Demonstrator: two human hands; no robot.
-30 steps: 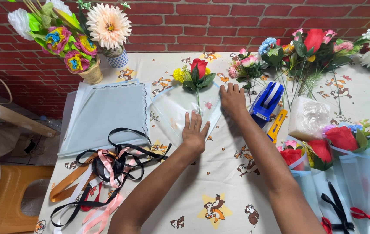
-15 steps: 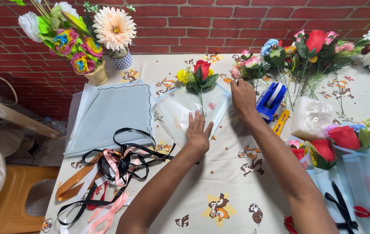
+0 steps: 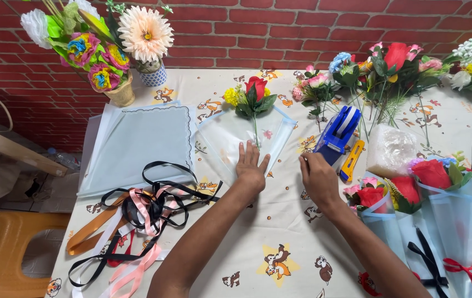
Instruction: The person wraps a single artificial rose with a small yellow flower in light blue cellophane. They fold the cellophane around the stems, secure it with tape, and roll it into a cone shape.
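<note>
A red rose with yellow filler flowers (image 3: 252, 95) lies on a clear wrapping sheet (image 3: 230, 138) spread on the table. My left hand (image 3: 251, 165) presses flat on the sheet's near corner, fingers spread, just below the stem. My right hand (image 3: 317, 176) rests on the tablecloth to the right of the sheet, fingers curled, close to a blue tape dispenser (image 3: 338, 131) and a yellow cutter (image 3: 352, 160). Whether it pinches the sheet's edge is unclear.
A stack of pale blue wrapping sheets (image 3: 136, 146) lies left, with tangled black, pink and orange ribbons (image 3: 136, 212) below. Vases of paper flowers (image 3: 111, 52) stand at the back left. Loose flowers (image 3: 390, 66) and wrapped bouquets (image 3: 429, 204) fill the right side.
My right hand has pulled back from the sheet's upper right edge toward me, down to beside the left hand. My left hand stays pressed on the sheet.
</note>
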